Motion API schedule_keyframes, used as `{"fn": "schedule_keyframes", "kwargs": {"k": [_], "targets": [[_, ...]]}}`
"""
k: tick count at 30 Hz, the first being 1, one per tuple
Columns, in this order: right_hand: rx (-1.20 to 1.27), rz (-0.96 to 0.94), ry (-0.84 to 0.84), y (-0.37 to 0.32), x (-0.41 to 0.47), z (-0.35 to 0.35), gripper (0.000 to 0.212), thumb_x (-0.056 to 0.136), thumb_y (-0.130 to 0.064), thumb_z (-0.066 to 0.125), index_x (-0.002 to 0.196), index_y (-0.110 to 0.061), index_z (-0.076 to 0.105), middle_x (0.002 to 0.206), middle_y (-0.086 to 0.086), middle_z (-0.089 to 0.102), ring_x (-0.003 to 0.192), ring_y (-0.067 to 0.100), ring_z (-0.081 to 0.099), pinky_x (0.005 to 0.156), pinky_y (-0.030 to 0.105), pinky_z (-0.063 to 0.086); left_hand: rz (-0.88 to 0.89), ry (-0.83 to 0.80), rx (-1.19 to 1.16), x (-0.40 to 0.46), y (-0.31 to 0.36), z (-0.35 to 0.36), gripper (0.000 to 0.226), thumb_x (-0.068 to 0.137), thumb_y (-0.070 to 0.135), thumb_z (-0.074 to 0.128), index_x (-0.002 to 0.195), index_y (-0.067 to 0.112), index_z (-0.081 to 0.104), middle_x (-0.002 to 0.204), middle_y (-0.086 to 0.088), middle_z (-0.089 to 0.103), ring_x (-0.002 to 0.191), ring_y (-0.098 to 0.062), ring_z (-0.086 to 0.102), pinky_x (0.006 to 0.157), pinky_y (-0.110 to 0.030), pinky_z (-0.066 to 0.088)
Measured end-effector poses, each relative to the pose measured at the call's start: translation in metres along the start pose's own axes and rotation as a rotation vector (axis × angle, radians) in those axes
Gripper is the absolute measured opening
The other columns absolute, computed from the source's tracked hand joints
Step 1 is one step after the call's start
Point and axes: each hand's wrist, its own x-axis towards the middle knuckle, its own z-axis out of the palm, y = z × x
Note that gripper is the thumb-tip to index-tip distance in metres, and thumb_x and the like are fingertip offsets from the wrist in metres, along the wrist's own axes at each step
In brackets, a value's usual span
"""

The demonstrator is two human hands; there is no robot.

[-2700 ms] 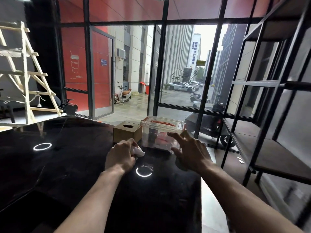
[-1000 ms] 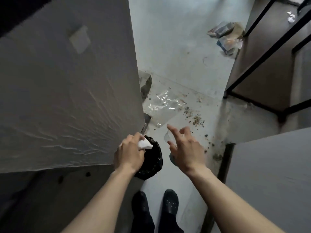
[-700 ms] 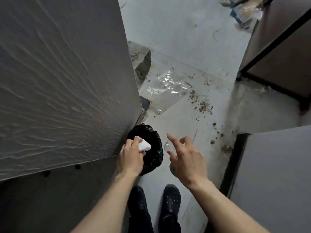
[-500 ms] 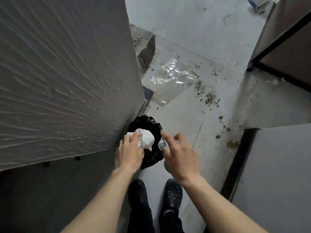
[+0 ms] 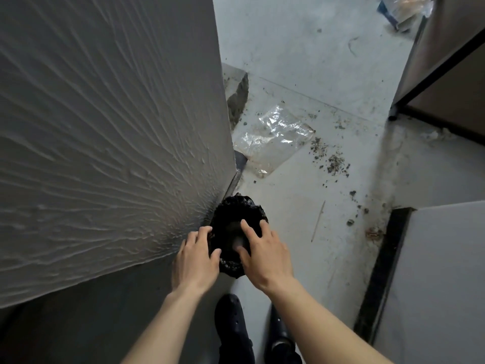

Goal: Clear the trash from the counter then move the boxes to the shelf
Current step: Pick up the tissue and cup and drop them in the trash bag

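The trash bin sits on the floor against the grey wall; no trash shows in its black liner, which looks thin and slack, so I'd grip its rim. Above it my left hand and right hand hover with fingers spread, empty.

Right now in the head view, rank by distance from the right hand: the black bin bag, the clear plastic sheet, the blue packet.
1. Black bin bag, under the right hand.
2. Clear plastic sheet, on the floor ahead.
3. Blue packet, top right by the shelf.
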Motion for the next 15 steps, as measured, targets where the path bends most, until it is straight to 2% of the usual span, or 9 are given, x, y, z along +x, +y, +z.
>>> {"fn": "schedule_keyframes", "kwargs": {"k": [4, 11, 13, 15], "targets": [[-0.036, 0.023, -0.018, 0.002, -0.041, -0.041, 0.064, 0.098, -0.049, 0.045, 0.155, -0.036, 0.02, 0.157, 0.011, 0.032, 0.137, 0.032, 0.039, 0.102, 0.046, 0.045, 0.125, -0.009, 0.066, -0.019, 0.019, -0.037, 0.063, 0.088, 0.047, 0.057, 0.145, 0.03, 0.035, 0.143, 0.006, 0.047, 0.13, -0.02, 0.045, 0.101, -0.036, 0.044], [-0.094, 0.109, 0.086, -0.017, -0.113, -0.17, 0.064, 0.096, -0.056, 0.043, 0.153, -0.037, 0.022, 0.154, 0.012, 0.034, 0.132, 0.035, 0.043, 0.101, 0.049, 0.046, 0.377, 0.006, 0.159, -0.07, 0.086, -0.138, 0.079, 0.083, 0.063, 0.052, 0.151, 0.03, 0.028, 0.156, 0.0, 0.035, 0.145, -0.023, 0.03, 0.119, -0.039, 0.027], [-0.111, 0.149, 0.119, -0.021, -0.137, -0.207, 0.067, 0.094, -0.063, 0.039, 0.153, -0.037, 0.02, 0.153, 0.012, 0.035, 0.134, 0.035, 0.041, 0.104, 0.052, 0.042, 0.424, 0.015, 0.175, -0.09, 0.106, -0.168, 0.082, 0.082, 0.067, 0.051, 0.151, 0.031, 0.025, 0.159, 0.0, 0.03, 0.148, -0.023, 0.025, 0.121, -0.039, 0.022], [-0.119, 0.184, 0.148, -0.024, -0.164, -0.241, 0.073, 0.091, -0.07, 0.034, 0.154, -0.039, 0.017, 0.159, 0.012, 0.03, 0.143, 0.035, 0.032, 0.111, 0.059, 0.032, 0.47, 0.029, 0.194, -0.111, 0.125, -0.198, 0.084, 0.081, 0.069, 0.05, 0.152, 0.033, 0.024, 0.161, 0.0, 0.027, 0.149, -0.022, 0.023, 0.121, -0.04, 0.02]]}}
